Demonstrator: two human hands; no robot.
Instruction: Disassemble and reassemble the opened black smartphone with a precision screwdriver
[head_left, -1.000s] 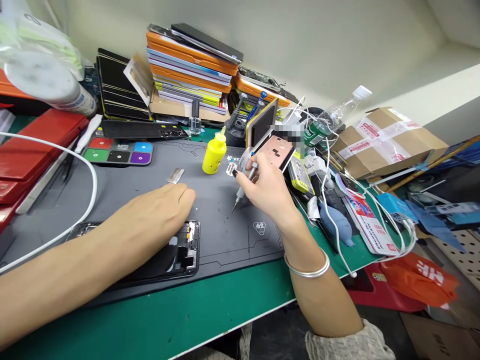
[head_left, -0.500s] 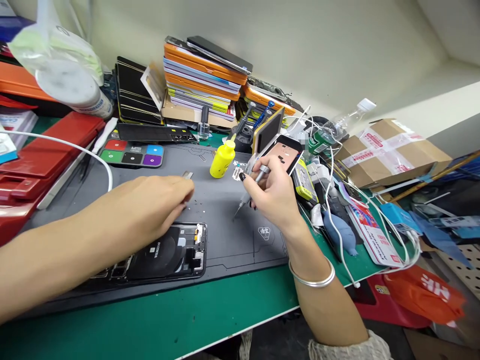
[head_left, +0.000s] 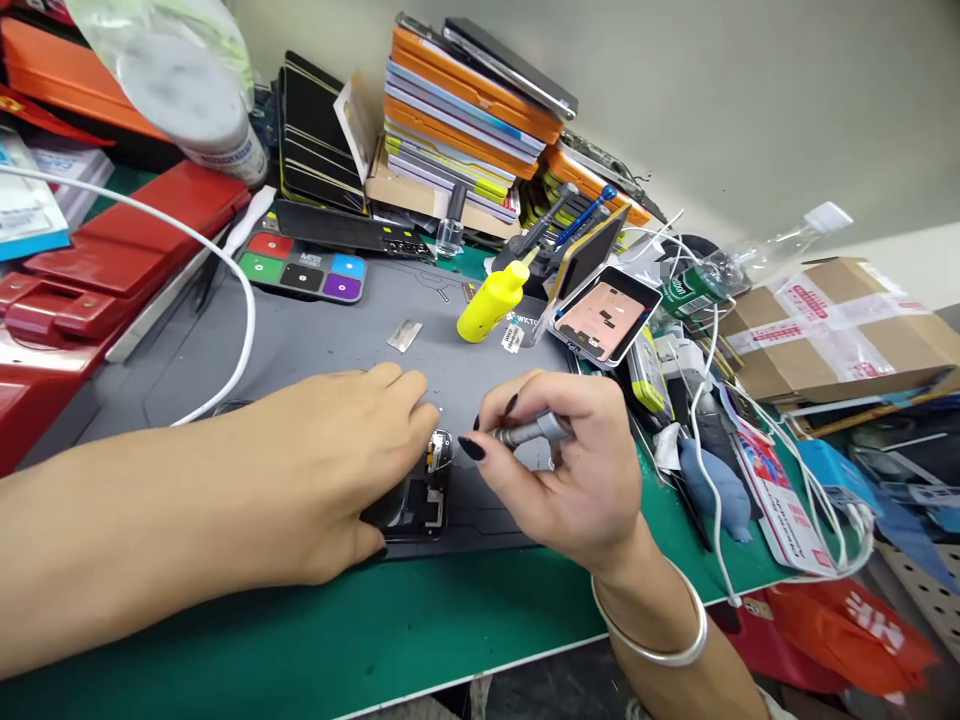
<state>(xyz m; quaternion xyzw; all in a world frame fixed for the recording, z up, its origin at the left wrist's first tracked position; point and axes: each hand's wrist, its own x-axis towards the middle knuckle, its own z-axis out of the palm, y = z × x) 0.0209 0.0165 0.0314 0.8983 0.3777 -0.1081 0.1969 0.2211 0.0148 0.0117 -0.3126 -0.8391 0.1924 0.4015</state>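
Lying over the opened phone (head_left: 436, 505), my left hand (head_left: 352, 460) grips it across its width, thumb along the near edge and fingers at the far side. Only the phone's right end shows, with its black interior and a small metallic and gold part near the corner. To the right of the phone, my right hand (head_left: 574, 475) is closed around a slim grey screwdriver (head_left: 529, 432). Its tip is hidden behind the fingers. Beyond my hands a yellow squeeze bottle (head_left: 491, 305) and a thin metal blade (head_left: 405, 336) rest on the grey work mat (head_left: 337, 335).
A phone with a pinkish screen (head_left: 606, 318) leans right of the bottle. Behind are stacked cases (head_left: 469, 120), a screwdriver holder (head_left: 517, 255) and a magnetic colour tray (head_left: 304, 275). White cables, a blue air blower (head_left: 712, 490) and a cardboard box (head_left: 840, 315) crowd the right.
My left hand has come down onto the opened phone, covering most of it. My right hand has moved closer to the phone with the screwdriver. The view has shifted and tilted.
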